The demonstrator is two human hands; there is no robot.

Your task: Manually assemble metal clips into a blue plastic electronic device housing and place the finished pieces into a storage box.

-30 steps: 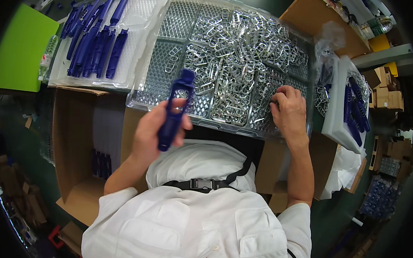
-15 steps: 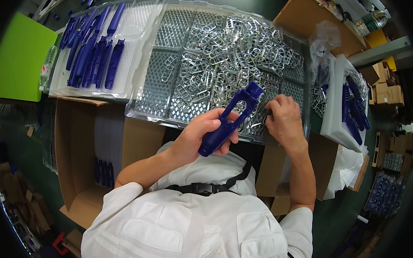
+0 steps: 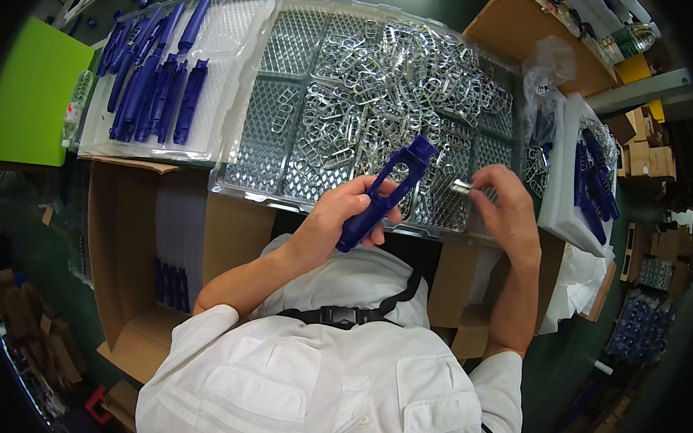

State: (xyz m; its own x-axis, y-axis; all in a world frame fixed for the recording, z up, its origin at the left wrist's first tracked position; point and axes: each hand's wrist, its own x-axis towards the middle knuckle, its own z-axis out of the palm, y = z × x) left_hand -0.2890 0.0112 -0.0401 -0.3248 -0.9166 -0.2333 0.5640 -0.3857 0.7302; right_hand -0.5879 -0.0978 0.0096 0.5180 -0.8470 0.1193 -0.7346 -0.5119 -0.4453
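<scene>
The left hand, having lowered the blue handle over the clear tray, is gripping it; the right hand is now pinching a small metal clip lifted just beside it.

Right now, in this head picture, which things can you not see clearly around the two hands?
- Small metal piece in the right hand: too small to tell its shape.
- Lower end of the blue plastic handle: hidden in the grip of the left hand.
- Near rim of the clear tray: partly covered by both hands.
- Blue parts in the cardboard box: dark, cut off by its wall.
</scene>
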